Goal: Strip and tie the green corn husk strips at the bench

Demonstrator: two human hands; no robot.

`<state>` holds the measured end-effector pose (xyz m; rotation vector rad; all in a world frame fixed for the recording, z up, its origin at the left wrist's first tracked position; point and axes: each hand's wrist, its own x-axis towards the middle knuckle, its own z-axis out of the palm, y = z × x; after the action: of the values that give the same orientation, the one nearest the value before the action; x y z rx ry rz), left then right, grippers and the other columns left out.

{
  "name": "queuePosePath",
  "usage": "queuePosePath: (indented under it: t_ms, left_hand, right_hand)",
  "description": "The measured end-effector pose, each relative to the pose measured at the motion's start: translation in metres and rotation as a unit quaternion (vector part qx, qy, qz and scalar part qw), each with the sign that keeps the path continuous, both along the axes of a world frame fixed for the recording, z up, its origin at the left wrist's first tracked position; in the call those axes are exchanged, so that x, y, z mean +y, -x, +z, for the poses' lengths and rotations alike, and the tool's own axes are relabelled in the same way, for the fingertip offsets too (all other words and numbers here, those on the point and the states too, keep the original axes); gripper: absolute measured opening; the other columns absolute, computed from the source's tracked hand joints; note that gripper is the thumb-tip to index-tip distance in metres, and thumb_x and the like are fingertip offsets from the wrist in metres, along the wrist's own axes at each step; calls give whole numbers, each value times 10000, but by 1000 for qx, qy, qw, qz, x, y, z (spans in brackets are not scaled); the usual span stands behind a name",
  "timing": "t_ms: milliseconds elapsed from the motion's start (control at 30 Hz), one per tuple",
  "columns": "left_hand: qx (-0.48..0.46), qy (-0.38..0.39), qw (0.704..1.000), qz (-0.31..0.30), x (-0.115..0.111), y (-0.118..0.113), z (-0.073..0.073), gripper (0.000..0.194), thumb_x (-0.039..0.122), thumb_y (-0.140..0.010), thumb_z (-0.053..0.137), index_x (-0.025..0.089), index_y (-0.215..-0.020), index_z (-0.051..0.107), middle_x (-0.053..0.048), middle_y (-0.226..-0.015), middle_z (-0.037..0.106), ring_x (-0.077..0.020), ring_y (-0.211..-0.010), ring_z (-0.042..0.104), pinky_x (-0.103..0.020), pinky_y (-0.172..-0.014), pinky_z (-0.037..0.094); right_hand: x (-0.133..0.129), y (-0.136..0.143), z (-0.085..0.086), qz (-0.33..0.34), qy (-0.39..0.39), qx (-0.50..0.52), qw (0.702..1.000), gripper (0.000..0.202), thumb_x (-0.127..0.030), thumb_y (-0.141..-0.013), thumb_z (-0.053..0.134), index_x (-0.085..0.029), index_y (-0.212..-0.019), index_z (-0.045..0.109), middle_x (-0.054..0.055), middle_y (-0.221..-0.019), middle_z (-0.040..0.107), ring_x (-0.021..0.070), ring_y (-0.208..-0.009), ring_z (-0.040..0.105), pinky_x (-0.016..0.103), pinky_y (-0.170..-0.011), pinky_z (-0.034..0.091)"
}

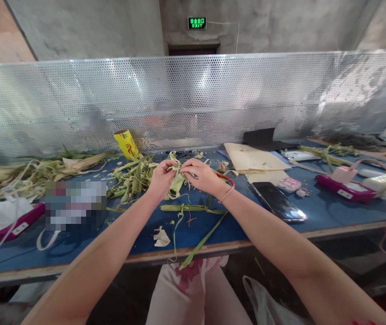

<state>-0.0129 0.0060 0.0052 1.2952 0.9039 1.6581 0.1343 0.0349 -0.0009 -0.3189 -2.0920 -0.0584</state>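
Over the middle of the blue table [111, 248], my left hand [161, 179] and my right hand [201, 176] meet, fingertips pinched close together. Between them they grip pale green leaf strips [176, 186] that look like corn husk. Several strip ends curl out above and below my fingers. A heap of similar shredded leaves [132, 179] lies just left of my left hand. Beneath my wrists a longer green leaf [189, 208] rests flat on the table. An orange-red loop [232, 181], partly hidden, shows behind my right wrist.
A yellow tube-shaped container [127, 144] leans near the perforated metal screen [193, 99]. To the right lie a phone [279, 201], cream paper sheets [253, 160], a pink case [289, 184] and a purple box with cables [345, 188]. On the left are dry husks [77, 166] and a purple tissue box [13, 225].
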Motion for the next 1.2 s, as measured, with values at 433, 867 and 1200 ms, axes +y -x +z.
queuePosePath:
  t_ms: [433, 867, 1200]
  left_hand:
    - [84, -13, 996, -26, 6, 2, -6, 210, 186, -568, 655, 178, -751, 552, 29, -647, 568, -89, -645, 513, -236, -660, 388]
    - [101, 0, 995, -11, 3, 4, -4, 126, 122, -557, 599, 166, -667, 558, 42, -572, 526, -73, -541, 468, -227, -582, 374]
    - [38, 16, 997, -62, -2, 0, 0, 128, 239, -564, 649, 144, -600, 572, 25, -579, 548, -75, -571, 491, -223, -587, 383]
  right_hand:
    - [15, 1, -4, -41, 37, 32, 998, 254, -84, -805, 385, -192, -802, 615, 61, -873, 587, 156, -846, 544, 334, -784, 455]
    - [5, 0, -1, -69, -30, -51, 996, 62, -185, -763, 524, -175, -825, 522, 72, -862, 496, 185, -858, 484, 365, -803, 439]
    - [-3, 1, 1, -104, -63, -59, 991, 114, -273, -792, 478, -167, -755, 456, 77, -797, 460, 193, -787, 443, 376, -742, 439]
